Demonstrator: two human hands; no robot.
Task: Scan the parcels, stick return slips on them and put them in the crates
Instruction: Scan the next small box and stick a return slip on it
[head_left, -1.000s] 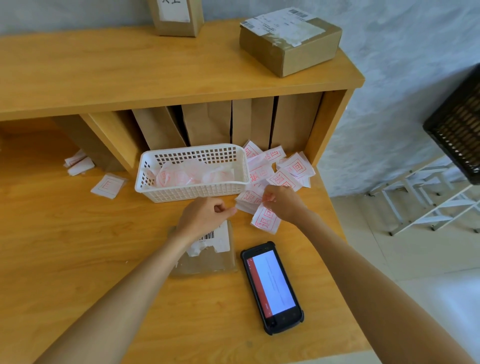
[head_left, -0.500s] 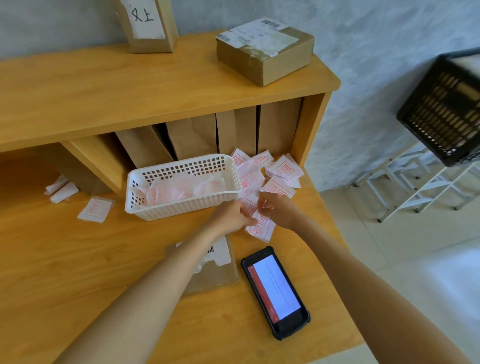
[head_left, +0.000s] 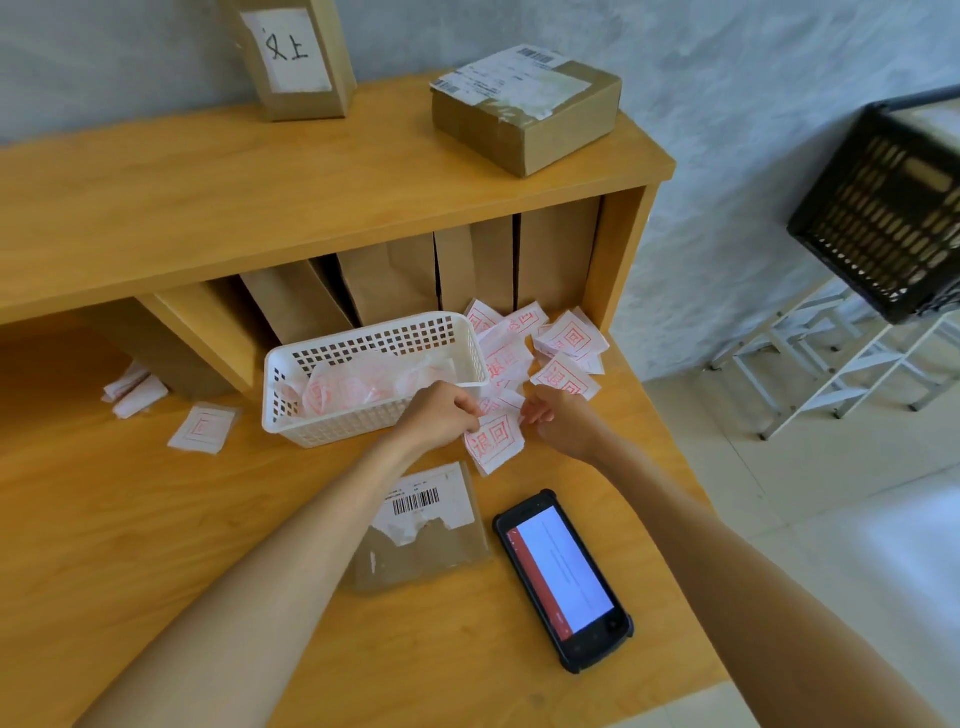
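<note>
A white return slip (head_left: 493, 441) with a red stamp is held just above the desk, in front of the white basket (head_left: 363, 421). My left hand (head_left: 441, 415) pinches its left edge and my right hand (head_left: 558, 421) pinches its right edge. More slips (head_left: 563, 345) lie in a loose pile right of the basket. A flat brown parcel (head_left: 421, 540) with a barcode label lies on the desk below my hands, partly under my left forearm. A black handheld scanner (head_left: 563, 579) lies face up to its right, its screen lit.
A cardboard box (head_left: 524, 109) and a labelled brown box (head_left: 296, 57) stand on the upper shelf. Brown envelopes (head_left: 395, 280) stand under the shelf. A stray slip (head_left: 202, 428) lies left of the basket. A black crate (head_left: 888, 208) sits on a white rack at right.
The view has shifted right and down. Both hands have closed in on one slip, and it now sits lifted between them with its stamped face showing.
</note>
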